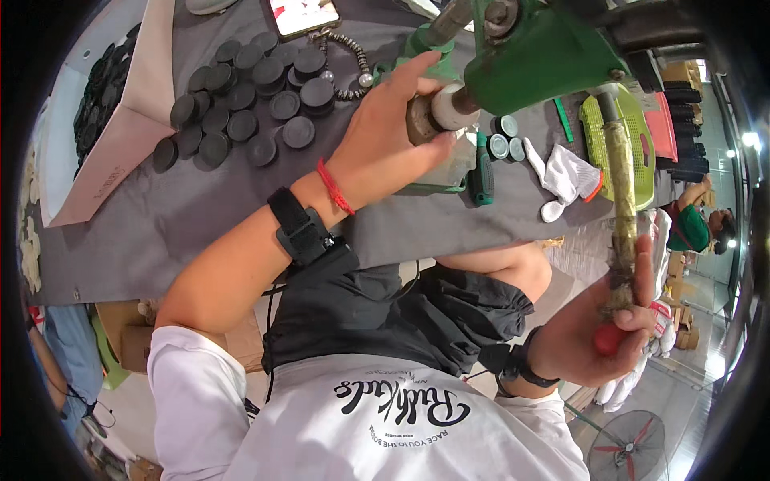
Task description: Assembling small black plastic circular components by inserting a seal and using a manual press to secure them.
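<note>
A green hand press stands at the table's far edge, its white cylindrical ram tip pointing down at a round brownish piece. My left hand curves around that piece, thumb on the near side and fingers on the far side; the palm hides part of it. On the right, my right hand is wrapped around the low end of the press lever, a long bar wound with worn yellowish tape. A red knob shows at its end, beside my thumb.
Many round black caps lie left of the press, near a beaded bracelet and a phone. A box of black pieces stands far left. Right are a green-handled tool, silvery discs, a white glove and a green basket.
</note>
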Demonstrator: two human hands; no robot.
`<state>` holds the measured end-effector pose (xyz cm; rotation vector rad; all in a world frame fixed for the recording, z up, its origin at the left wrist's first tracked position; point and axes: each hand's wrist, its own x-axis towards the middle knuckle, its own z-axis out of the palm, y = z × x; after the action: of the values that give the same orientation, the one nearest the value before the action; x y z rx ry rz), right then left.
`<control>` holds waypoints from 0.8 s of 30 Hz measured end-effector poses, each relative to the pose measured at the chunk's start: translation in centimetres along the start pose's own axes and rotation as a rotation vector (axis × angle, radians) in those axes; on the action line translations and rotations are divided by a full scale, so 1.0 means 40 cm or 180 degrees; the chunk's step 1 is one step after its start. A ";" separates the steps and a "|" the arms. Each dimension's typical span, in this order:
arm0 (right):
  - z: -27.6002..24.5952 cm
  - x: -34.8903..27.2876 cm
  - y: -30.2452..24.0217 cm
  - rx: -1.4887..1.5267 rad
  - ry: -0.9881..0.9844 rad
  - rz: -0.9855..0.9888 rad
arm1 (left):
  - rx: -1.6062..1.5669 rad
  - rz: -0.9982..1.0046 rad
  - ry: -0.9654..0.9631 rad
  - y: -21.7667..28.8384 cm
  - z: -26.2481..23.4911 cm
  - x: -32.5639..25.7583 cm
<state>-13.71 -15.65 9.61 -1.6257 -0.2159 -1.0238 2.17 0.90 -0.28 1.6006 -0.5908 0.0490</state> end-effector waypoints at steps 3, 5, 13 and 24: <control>0.011 0.002 -0.013 -0.0043 0.0155 0.0029 | 0.0151 0.0082 0.0061 -0.001 -0.003 -0.005; 0.017 -0.004 -0.009 -0.0061 0.0245 0.0047 | 0.0230 0.0051 0.0082 -0.005 -0.002 -0.007; 0.000 -0.008 0.027 -0.0330 0.0433 -0.0510 | 0.0121 0.0275 0.0124 -0.009 -0.005 -0.006; -0.025 -0.094 0.105 -0.0149 0.0213 -0.0699 | 0.0156 0.0240 0.0187 0.002 -0.010 -0.015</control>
<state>-13.87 -16.53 3.97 -1.6323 -0.3331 -1.2565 1.74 1.50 -0.37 1.6183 -0.6080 0.1671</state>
